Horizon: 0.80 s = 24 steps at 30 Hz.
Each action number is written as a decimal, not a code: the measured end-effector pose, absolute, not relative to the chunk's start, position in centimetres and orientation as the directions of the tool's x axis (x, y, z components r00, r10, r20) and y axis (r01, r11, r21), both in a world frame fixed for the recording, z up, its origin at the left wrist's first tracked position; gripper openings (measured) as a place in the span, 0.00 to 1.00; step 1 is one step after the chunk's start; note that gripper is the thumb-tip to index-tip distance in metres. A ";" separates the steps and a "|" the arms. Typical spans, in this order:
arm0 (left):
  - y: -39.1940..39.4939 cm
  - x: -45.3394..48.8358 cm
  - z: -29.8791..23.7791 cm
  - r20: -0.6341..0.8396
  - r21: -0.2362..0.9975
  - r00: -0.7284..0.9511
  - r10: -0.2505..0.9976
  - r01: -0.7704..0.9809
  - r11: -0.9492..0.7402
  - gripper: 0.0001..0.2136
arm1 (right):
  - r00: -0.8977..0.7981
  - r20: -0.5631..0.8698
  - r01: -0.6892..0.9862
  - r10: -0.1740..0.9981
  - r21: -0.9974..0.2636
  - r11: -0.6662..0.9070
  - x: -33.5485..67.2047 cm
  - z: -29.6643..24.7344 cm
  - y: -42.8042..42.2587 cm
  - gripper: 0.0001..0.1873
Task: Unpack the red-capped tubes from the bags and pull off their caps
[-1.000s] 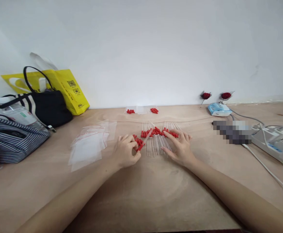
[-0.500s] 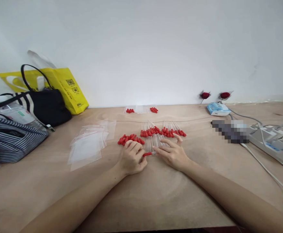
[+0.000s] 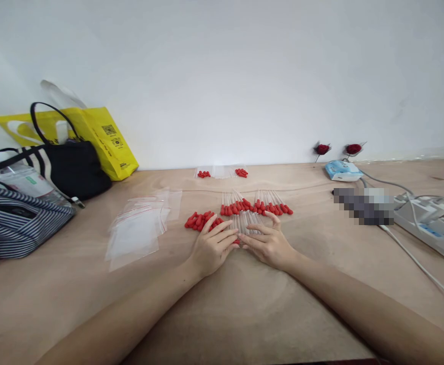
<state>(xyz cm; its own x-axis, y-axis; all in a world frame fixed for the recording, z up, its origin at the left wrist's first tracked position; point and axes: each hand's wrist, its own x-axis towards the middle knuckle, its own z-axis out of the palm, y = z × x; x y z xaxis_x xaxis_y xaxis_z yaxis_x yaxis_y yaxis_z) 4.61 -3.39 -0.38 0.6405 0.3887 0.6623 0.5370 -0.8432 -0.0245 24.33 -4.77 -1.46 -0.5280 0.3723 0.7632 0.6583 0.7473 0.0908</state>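
Clear thin tubes with red caps [image 3: 254,207] lie in a row on the wooden table [image 3: 245,304]. A small heap of loose red caps [image 3: 199,220] lies to their left. My left hand [image 3: 212,247] rests with fingers stretched out over the near ends of the tubes, and a red cap shows just under its fingertips. My right hand [image 3: 268,243] lies beside it, fingers extended and flat on the tube ends. The fingertips of both hands almost meet.
A stack of clear zip bags [image 3: 138,228] lies to the left. A black bag [image 3: 75,167], a yellow bag [image 3: 108,139] and a striped bag [image 3: 16,218] stand at far left. Two small filled bags [image 3: 222,173] lie by the wall. A power strip [image 3: 431,223] with cables is at right.
My left hand had pinched a red-capped tube and drawn it toward me; now its fingers are spread flat over the tube ends. My right hand moved nearer and leftward to meet it.
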 end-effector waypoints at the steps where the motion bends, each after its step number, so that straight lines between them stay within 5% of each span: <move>1: -3.4 4.6 -0.4 0.660 -0.022 0.642 0.390 0.535 -0.844 0.07 | -0.529 0.763 0.655 0.372 0.089 0.750 24.3 -1.4 -4.8 0.07; 15: -3.7 3.5 0.0 0.670 0.007 0.636 0.382 0.510 -0.860 0.09 | -0.508 0.815 0.618 0.278 0.120 0.777 25.4 -1.2 -5.3 0.07; 24: -2.4 2.1 0.6 0.732 0.295 0.315 0.604 0.652 -0.698 0.10 | -0.239 0.707 0.821 0.665 -0.218 0.527 27.7 -1.9 -3.5 0.13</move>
<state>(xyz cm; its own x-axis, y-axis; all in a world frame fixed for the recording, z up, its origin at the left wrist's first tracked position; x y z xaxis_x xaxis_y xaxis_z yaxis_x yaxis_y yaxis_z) 2.10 -2.39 0.58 0.3152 0.6038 0.7322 0.6523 -0.6982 0.2950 27.66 -3.49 -1.93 -0.2393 0.6652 0.7073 0.8214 0.5271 -0.2178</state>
